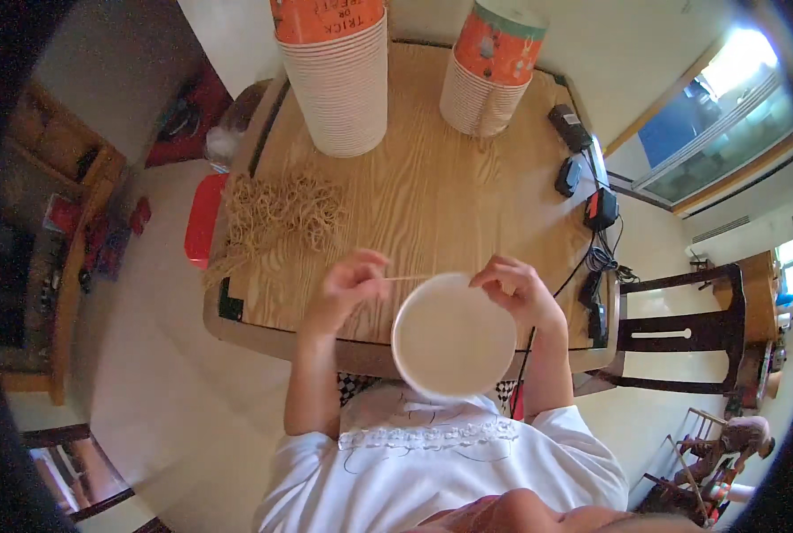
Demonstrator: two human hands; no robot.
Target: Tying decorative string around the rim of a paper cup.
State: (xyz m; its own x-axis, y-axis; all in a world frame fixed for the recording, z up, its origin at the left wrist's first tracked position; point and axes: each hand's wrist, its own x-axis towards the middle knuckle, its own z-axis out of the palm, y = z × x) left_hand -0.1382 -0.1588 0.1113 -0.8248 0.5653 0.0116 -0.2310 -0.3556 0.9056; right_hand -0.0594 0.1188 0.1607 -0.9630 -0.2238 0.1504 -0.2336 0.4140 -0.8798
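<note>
A white paper bucket [454,346] is at the table's front edge, its round mouth turned up toward me. Between the pinched fingers of my left hand [354,286] is the end of a tan twine cord [405,278], which runs taut to the bucket's far rim. My right hand [519,291] has its fingers closed at the rim's far right side; whether they also pinch the cord's other end is hidden. A loose heap of tan twine pieces [285,211] lies on the table beyond my left hand.
Two stacks of nested paper buckets, a taller one [343,93] and a shorter one [485,98], stand at the back of the wooden table [414,195]. Black power adapters [601,209] and cables line the right edge. A red stool [203,220] is left; a dark chair [681,333] is right.
</note>
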